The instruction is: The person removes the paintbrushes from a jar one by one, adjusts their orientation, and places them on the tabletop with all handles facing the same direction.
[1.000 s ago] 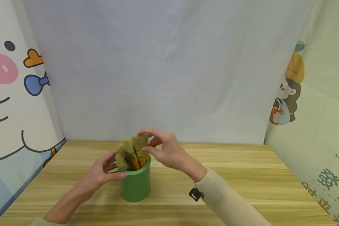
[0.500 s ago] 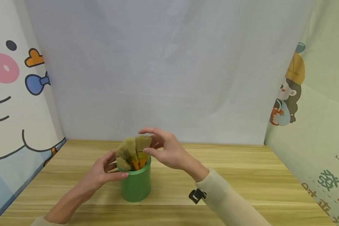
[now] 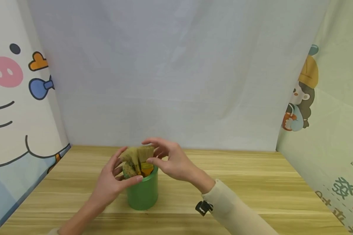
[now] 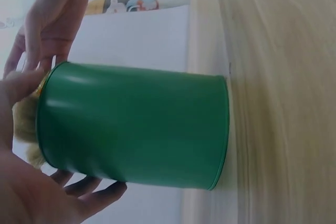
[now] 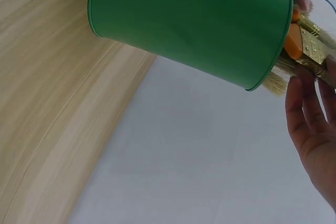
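Two hands met over a green canister (image 3: 142,195), which stood upright on the tabletop (image 3: 267,186), left of the middle of the scene. The left hand (image 3: 110,182) curved round the canister's left side, thumb at the near rim and fingers spread along the far left, so this grip was about as wide as the canister's mouth and had hold of it. The right hand (image 3: 172,160) was at the right of the rim, its thumb at the near side of a wide brush (image 3: 147,165) and its bent fingers behind. That grip was narrow, taken round the brush's right edge; how firmly it pinched could not be told.

As to progress, the loading of the canister looked well advanced, if loading it was: the wide brush and several other brushes (image 3: 131,160) stood in it, bristles up, with the metal collars and a little orange handle showing at the mouth. They overlapped too closely to be counted. The bristles leaned left in a tight bunch, so some settling or spacing of them was perhaps left, and neither hand had yet let go. Whether the wide brush reached the bottom was hidden.
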Available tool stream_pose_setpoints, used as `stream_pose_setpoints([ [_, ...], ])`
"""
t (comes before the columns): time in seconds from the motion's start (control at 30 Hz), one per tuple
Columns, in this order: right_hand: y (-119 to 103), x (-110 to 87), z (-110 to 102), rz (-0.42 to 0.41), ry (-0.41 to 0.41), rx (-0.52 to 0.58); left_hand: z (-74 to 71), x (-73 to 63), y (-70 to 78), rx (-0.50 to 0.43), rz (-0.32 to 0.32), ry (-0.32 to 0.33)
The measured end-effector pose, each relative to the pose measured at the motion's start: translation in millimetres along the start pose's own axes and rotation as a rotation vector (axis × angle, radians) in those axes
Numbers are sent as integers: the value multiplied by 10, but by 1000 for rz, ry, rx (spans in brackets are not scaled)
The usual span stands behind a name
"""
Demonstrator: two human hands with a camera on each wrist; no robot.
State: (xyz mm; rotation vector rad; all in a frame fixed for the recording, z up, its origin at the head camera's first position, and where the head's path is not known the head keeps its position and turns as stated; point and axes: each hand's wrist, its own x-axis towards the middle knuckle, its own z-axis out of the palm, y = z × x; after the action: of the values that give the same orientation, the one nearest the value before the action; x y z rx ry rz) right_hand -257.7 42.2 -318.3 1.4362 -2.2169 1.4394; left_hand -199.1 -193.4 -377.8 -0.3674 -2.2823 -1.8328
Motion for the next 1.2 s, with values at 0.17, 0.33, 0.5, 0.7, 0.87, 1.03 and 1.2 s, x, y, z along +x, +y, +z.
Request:
stream_pose_setpoints([
  [0.17, 6, -2, -1, -14, -2, 5, 122, -14, 0, 55, 10, 105],
  [0.33, 15, -11, -5, -22, 1, 18, 181, -19, -3, 70, 27, 163],
  [0.5, 12, -10, -19, -33, 14, 29, 173, -10, -23, 51, 43, 201],
  [0.7, -27, 16, -44, -69, 54, 50, 183, 7, -9, 75, 46, 213],
  [0.87, -43, 28, -50, -77, 32, 74, 202, 9, -6, 93, 53, 214],
  [1.03, -42, 9, -56, -70, 10, 87, 218, 21, 1, 135, 40, 235],
  [1.2, -59, 1, -66, -54, 30, 105, 221, 47, 14, 133, 7, 235],
])
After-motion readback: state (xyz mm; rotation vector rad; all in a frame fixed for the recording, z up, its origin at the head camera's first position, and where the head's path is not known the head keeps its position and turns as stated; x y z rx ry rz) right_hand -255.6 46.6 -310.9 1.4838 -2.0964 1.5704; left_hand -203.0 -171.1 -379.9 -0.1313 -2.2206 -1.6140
